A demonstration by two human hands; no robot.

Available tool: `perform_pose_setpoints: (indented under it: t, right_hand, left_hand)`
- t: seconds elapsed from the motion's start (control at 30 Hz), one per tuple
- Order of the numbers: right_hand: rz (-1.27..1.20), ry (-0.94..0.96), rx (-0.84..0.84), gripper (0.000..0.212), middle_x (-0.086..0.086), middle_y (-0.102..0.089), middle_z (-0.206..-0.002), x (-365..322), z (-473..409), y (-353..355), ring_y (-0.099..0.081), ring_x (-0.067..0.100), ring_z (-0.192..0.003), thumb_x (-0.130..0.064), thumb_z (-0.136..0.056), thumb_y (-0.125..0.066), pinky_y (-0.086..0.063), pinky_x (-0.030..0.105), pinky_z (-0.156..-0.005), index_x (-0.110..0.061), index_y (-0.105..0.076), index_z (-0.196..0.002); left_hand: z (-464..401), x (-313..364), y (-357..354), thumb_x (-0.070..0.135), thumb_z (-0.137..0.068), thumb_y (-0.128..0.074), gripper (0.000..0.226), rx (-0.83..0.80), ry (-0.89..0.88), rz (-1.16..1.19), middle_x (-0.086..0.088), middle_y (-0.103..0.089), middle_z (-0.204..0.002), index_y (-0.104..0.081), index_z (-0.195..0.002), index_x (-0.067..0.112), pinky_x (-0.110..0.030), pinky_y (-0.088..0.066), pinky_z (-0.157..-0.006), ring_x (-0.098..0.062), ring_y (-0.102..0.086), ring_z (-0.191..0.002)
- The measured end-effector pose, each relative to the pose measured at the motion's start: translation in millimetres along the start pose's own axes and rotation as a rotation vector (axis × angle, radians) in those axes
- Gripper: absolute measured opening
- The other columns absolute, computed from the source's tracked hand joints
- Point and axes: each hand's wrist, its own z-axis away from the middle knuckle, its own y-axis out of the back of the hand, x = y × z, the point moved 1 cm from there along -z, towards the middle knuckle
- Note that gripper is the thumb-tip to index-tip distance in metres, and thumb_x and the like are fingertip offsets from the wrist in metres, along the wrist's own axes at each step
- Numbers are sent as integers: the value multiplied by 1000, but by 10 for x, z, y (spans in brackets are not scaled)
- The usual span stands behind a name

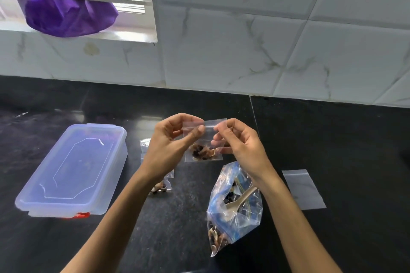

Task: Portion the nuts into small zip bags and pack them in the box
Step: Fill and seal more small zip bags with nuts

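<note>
Zip bag (203, 139) between both hands

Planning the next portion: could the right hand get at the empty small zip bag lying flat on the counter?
Probably yes, once freed: the right hand now pinches the filled small zip bag, but the empty flat clear zip bag lies uncovered nearby.

No text, label, brand, number or sign is readable on anything here.

Filled bags (163, 186) — half behind left forearm
</note>
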Motion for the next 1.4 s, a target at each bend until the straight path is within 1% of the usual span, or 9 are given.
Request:
perform_pose_setpoints:
  t: [0.23, 0.33, 0.43, 0.63, 0.8, 0.97, 1.1, 1.23, 1.4]
  right_hand:
    - [8, 109, 0, 13, 0, -70, -85, -3, -30, -35, -70, 8, -80, -22, -88, -61, -54, 18, -66, -11, -64, -95]
    - [32, 81, -40, 15, -2, -72, -88, 36, -59, -60, -70, 11, -83, -22, -88, -63, -54, 19, -65, -11, -67, -97]
    - [23, 40, -77, 21, 6, -73, -92, 77, -78, -79, -71, 15, -87, -23, -91, -60, -54, 20, -69, -6, -68, -101]
    - [-71, -12, -101, 25, 20, -72, -94, 130, -48, -88, -71, 24, -87, -15, -93, -57, -54, 22, -72, 4, -67, -104]
    - [-115, -57, -86, 27, 17, -72, -98, 156, 9, -97, -70, 27, -94, -20, -91, -59, -58, 36, -83, 0, -68, -106]
    - [-100, -55, -31, 28, 8, -74, -88, 123, 65, -107, -73, 20, -83, -31, -85, -62, -58, 33, -78, -7, -69, -97]
    - [-115, -18, 38, 22, 7, -70, -76, 123, 74, -161, -72, 17, -74, -26, -93, -55, -57, 26, -71, -12, -68, -82]
    - [-51, 13, 88, 28, 5, -70, -70, 161, 69, -219, -72, 19, -74, -30, -93, -54, -59, 37, -78, -14, -66, -73]
    - [-50, 17, 141, 30, 5, -72, -71, 200, 85, -262, -72, 22, -73, -36, -89, -56, -59, 40, -74, -11, -69, -79]
  left_hand:
    - [-21, -33, -20, 21, -74, -66, 17, 32, -55, 106, 6, -73, -81, -67, -90, 14, -22, -57, -68, -15, -71, -77]
    - [5, -53, -80, 22, -74, -68, 28, 34, -51, 111, 6, -73, -84, -63, -101, 19, -20, -56, -67, -14, -72, -78]
    - [14, -91, -96, 24, -75, -68, 40, 56, -49, 83, 7, -71, -80, -56, -113, 25, -17, -55, -68, -13, -71, -78]
    - [37, -136, -109, 21, -75, -66, 56, 27, -47, 91, 10, -62, -64, -45, -126, 17, -19, -56, -71, -8, -67, -69]
    - [81, -139, -122, 19, -76, -66, 62, 38, -65, 76, 10, -59, -63, -42, -133, 12, -16, -54, -69, -7, -66, -67]
    - [88, -102, -137, 15, -78, -66, 62, 69, -50, 93, 12, -62, -63, -40, -134, 13, -13, -52, -69, -7, -69, -71]
    - [125, -82, -160, 23, -73, -66, 56, 74, 22, 177, 9, -71, -72, -47, -126, 16, -15, -54, -66, -10, -72, -74]
    - [161, -128, -135, 26, -76, -65, 30, -8, 143, 246, -6, -75, -88, -67, -101, 9, -28, -59, -75, -22, -73, -84]
    - [206, -133, -150, 26, -78, -65, 21, -11, 166, 223, -10, -75, -84, -74, -86, 10, -26, -57, -72, -25, -73, -82]
